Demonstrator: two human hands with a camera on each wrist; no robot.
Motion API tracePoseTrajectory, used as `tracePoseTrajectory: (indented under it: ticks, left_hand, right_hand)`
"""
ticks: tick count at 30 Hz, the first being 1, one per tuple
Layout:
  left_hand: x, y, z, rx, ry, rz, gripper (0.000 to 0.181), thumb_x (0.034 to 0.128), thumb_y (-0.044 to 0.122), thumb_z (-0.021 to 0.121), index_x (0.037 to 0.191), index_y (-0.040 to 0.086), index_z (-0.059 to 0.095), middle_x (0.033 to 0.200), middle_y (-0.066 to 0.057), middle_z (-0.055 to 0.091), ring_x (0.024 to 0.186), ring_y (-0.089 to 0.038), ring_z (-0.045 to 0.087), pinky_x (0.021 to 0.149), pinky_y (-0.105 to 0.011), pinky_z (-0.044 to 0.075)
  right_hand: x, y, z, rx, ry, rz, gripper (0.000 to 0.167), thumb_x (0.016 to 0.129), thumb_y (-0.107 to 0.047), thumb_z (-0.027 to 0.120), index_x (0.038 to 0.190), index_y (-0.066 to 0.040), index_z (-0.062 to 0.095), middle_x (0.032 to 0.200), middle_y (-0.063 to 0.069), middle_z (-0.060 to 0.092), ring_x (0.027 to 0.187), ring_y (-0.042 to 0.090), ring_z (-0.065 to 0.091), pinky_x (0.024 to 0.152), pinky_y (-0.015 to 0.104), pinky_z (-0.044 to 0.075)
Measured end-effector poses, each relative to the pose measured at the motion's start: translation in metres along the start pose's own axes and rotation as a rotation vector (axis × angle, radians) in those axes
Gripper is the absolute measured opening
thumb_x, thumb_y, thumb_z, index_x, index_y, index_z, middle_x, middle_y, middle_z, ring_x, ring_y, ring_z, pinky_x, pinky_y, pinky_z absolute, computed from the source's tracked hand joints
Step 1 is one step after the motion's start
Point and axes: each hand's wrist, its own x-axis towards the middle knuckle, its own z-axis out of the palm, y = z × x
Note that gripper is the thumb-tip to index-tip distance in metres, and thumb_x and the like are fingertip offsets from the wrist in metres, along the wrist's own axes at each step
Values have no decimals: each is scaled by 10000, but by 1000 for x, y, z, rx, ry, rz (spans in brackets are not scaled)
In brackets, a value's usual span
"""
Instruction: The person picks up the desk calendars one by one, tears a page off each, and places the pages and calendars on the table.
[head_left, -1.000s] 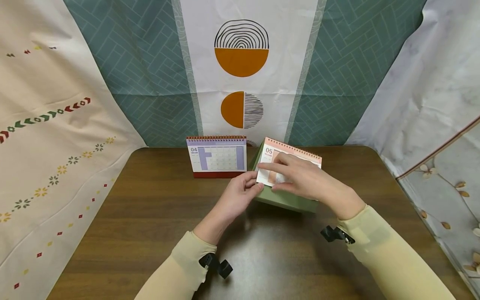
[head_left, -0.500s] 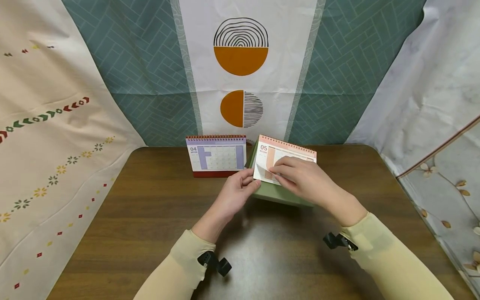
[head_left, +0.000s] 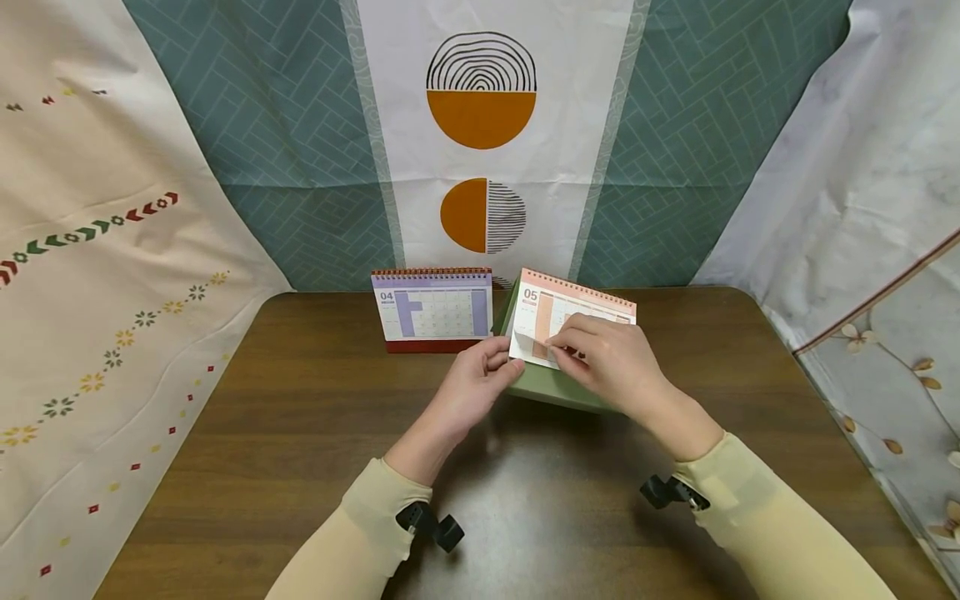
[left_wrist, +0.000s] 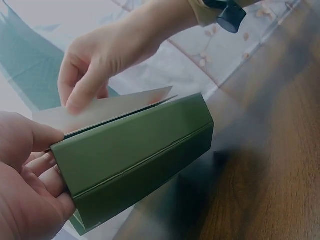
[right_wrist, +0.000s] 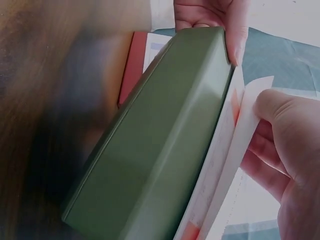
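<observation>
A green desk calendar [left_wrist: 132, 145] with an orange-and-white "05" page [head_left: 527, 321] stands tilted on the table. My left hand [head_left: 474, 385] grips its left end, the thumb on the front edge and the other fingers behind, as the left wrist view shows. My right hand [head_left: 613, 360] pinches the lower edge of a page [right_wrist: 249, 107] between thumb and fingers. In the right wrist view that page stands off the sheets under it, its corner bent. My right hand hides much of the printed page in the head view.
Left of the green calendar stands a second desk calendar [head_left: 441, 315], with a purple "04" page and a red base. Both are on a brown wooden table [head_left: 300, 467]. Patterned cloths [head_left: 300, 150] hang behind and at the sides.
My right fingers have gone from lying over the page's left part to pinching its lower edge. The green calendar has shifted slightly left and back. My left hand keeps its grip.
</observation>
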Motion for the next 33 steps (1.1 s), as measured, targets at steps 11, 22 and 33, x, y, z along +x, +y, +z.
tracePoseTrajectory:
  ticks: [11, 22, 33]
  left_hand:
    - [-1, 5, -2, 20, -24, 22, 407, 1121, 125, 660, 1508, 5, 626, 1348, -103, 766, 1128, -163, 712, 1033, -355, 551]
    - [-3, 4, -2, 33, -30, 31, 408, 1123, 141, 652, 1511, 18, 627, 1279, -99, 788, 1048, -138, 711, 966, -325, 546]
    - [-4, 3, 0, 27, -25, 28, 395, 1125, 128, 641, 1501, 8, 628, 1284, -109, 787, 1054, -139, 724, 989, -347, 551]
  right_hand:
    - [1, 4, -3, 159, -173, -61, 540, 952, -128, 888, 1454, -224, 710, 1039, -27, 641, 707, 112, 560, 617, 310, 491]
    - [7, 5, -6, 198, -257, -59, 528, 1027, -140, 773, 1509, -339, 684, 1016, -58, 579, 662, 30, 430, 579, 279, 409]
    - [3, 4, -6, 178, -235, -78, 560, 1011, -144, 816, 1527, -314, 679, 1079, -60, 607, 674, 72, 467, 583, 284, 424]
